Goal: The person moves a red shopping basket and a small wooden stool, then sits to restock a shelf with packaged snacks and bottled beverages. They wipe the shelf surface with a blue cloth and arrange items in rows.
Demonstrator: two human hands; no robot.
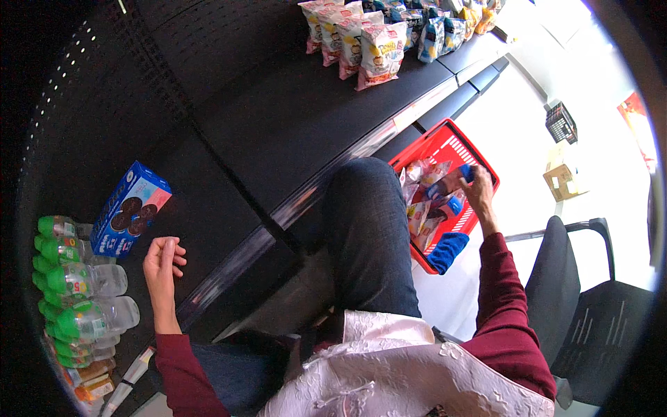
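Observation:
My left hand [163, 266] hovers over the black shelf with loosely curled fingers and nothing in it. Just beyond it stands a blue and pink box of sandwich cookies [130, 211], beside a group of clear bottles with green caps [86, 281]. Over on the right, my right hand [480, 194] reaches into a red plastic shopping basket [445, 268]. Its thumb and fingers are around the end of a blue and pink package [447, 185], which is blurred. Several clear-wrapped snack packets [421, 219] lie in the basket under it.
A blue cloth [448, 252] hangs over the basket's near rim. Rows of snack bags [383, 52] stand on the shelf's far end. A black office chair [594, 318] is at my right. Behind it on the floor are a cardboard box [560, 174] and a black crate [561, 122].

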